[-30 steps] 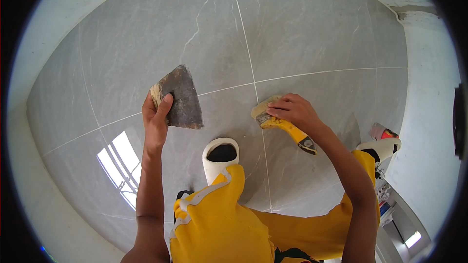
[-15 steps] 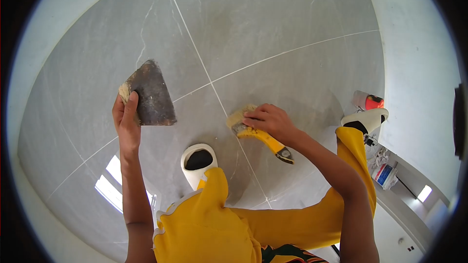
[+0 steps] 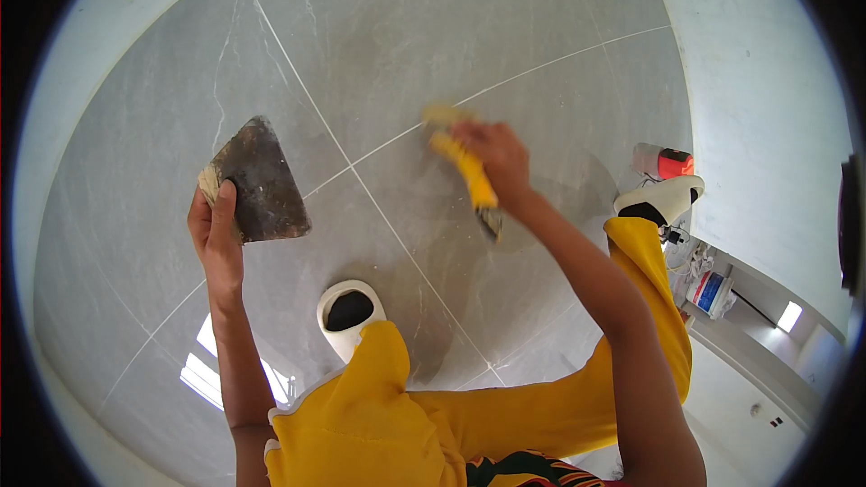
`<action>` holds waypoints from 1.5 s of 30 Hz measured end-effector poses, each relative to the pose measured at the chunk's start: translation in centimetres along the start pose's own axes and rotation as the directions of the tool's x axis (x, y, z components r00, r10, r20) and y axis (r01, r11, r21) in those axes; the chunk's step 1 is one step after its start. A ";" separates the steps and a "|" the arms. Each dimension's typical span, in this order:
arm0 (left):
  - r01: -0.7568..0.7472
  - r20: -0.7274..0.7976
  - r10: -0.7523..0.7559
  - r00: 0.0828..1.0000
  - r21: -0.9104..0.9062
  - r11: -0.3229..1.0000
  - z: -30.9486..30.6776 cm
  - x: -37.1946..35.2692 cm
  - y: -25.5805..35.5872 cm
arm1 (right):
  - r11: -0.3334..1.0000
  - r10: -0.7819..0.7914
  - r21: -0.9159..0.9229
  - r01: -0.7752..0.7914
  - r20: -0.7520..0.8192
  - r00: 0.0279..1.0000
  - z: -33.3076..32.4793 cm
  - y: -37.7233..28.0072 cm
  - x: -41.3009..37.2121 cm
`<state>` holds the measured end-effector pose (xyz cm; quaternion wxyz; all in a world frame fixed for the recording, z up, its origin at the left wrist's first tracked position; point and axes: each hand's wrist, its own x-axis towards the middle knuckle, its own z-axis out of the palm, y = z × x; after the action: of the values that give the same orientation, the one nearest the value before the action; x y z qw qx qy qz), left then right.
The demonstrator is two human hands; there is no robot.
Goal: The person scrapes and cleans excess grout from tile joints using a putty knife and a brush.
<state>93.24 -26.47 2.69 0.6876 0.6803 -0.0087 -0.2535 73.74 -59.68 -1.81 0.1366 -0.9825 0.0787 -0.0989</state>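
Observation:
A wide, dark metal scraper [image 3: 264, 182] with stained, worn faces is in my left hand [image 3: 218, 230]. My thumb lies on its blade, and the fingers wrap behind its pale, rough edge. To the right, my right hand [image 3: 501, 162] grips a yellow-handled brush [image 3: 471, 171] with pale bristles. The bristles are blurred and overlap a grout line of the grey tiled floor [image 3: 397, 45], close over the tiles. The brush's dark handle end points back toward me.
My feet wear white slippers [image 3: 337, 340]. Beside the right slipper, near the white wall [image 3: 762, 126], lies a red and clear container [image 3: 675, 163]. Farther right stand a white bucket with a blue and red label [image 3: 710, 293] and a tangle of cords.
My right hand has swept the brush forward, away from me, over the floor. The scraper stays in my left hand, and the whole view has shifted slightly.

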 end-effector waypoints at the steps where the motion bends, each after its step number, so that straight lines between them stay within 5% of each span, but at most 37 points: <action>1: 0.005 0.005 -0.005 1.000 -0.003 1.000 -0.1 0.0 -0.1 | 0.991 -0.102 0.095 0.092 0.107 0.989 -1.6 -1.5 -1.6; 2: 0.011 0.016 -0.011 1.000 -0.006 1.000 -0.2 0.1 -0.3 | 0.967 -0.204 0.196 0.164 0.203 0.958 -3.0 -2.5 -3.0; 5: 0.079 0.125 -0.078 0.989 -0.003 0.997 -1.3 0.1 -2.0 | 0.997 -0.064 0.061 0.049 0.276 0.959 -7.3 -2.3 -6.5; 8: 0.016 0.205 -0.033 0.978 0.086 0.996 2.6 -0.7 -1.9 | 0.937 0.162 -0.349 0.026 0.499 0.851 -7.7 1.2 -10.3; 11: 0.103 0.300 -0.095 0.949 -0.010 0.995 6.4 -2.2 -2.5 | 0.870 0.118 -0.441 0.221 0.621 0.774 -6.9 3.7 -16.2; 14: 0.186 0.371 -0.175 0.912 0.006 0.983 9.9 -4.0 -4.2 | 0.950 0.200 -0.306 0.060 0.746 0.636 -8.4 1.3 -15.1; 16: 0.211 0.420 -0.213 0.882 0.053 0.976 12.2 -5.4 -5.4 | 0.982 0.166 -0.041 -0.185 0.651 0.740 -9.3 -1.0 -10.3; 19: 0.292 0.492 -0.269 0.828 0.030 0.956 16.4 -7.7 -5.1 | 0.768 0.212 0.366 -0.525 0.629 0.748 -10.0 -5.8 -3.6; 21: 0.434 0.576 -0.218 0.788 -0.269 0.860 18.8 -8.2 -5.2 | 0.594 0.276 0.453 -0.665 0.661 0.698 -10.0 -6.2 -1.8; 23: 0.459 0.632 -0.180 0.754 -0.311 0.832 18.9 -7.3 -5.4 | 0.522 0.361 0.407 -0.750 0.691 0.627 -9.6 -4.7 -0.2; 26: 0.312 0.678 -0.184 0.712 -0.071 0.947 16.0 -4.3 -5.6 | 0.939 0.189 0.207 -0.273 0.353 0.917 -7.2 -0.7 -1.3; 28: 0.219 0.663 -0.175 0.728 0.017 0.976 14.1 -3.6 -6.2 | 0.999 -0.045 0.030 0.040 0.188 0.981 -6.1 2.9 -0.5; 29: 0.275 0.616 -0.316 0.722 0.165 0.947 13.2 -3.2 -6.0 | 0.979 -0.179 -0.076 0.188 0.117 0.977 -5.8 3.6 0.2; 30: 0.331 0.538 -0.446 0.716 0.301 0.894 12.2 -2.7 -5.5 | 0.932 0.150 0.319 -0.175 0.101 0.983 -5.3 3.5 0.3; 31: 0.398 0.435 -0.567 0.699 0.422 0.814 11.5 -2.6 -5.4 | 0.608 0.433 0.638 -0.472 0.232 0.871 -5.0 2.9 -0.1; 32: 0.437 0.409 -0.548 0.730 0.336 0.834 11.2 -2.9 -5.6 | 0.098 0.588 0.771 -0.630 0.466 0.661 -4.7 1.8 -0.8; 33: 0.463 0.380 -0.527 0.760 0.251 0.850 11.1 -3.0 -5.7 | 0.019 0.584 0.786 -0.618 0.493 0.645 -4.9 0.1 -0.5; 35: 0.271 0.326 -0.279 0.903 0.071 0.960 11.9 -3.3 -5.3 | -0.155 0.562 0.798 -0.583 0.556 0.612 -5.9 -4.7 1.3; 36: 0.037 0.287 -0.032 0.957 -0.012 0.999 14.0 -3.4 -4.7 | -0.099 0.535 0.781 -0.616 0.564 0.629 -6.0 -6.1 1.5; 40: -0.245 0.226 0.196 0.954 0.217 0.945 18.4 -1.4 -5.4 | 0.143 0.463 0.790 -0.596 0.479 0.746 -5.5 -11.1 1.3; 45: -0.309 0.042 0.311 0.950 0.306 0.901 18.2 1.3 -4.6 | 0.424 0.321 0.697 -0.578 0.481 0.816 -7.1 -12.3 0.5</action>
<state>86.32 -43.59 -0.68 0.6044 0.7702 -0.1535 -0.1339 74.25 -49.89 8.46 0.6071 -0.7468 0.2661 0.0543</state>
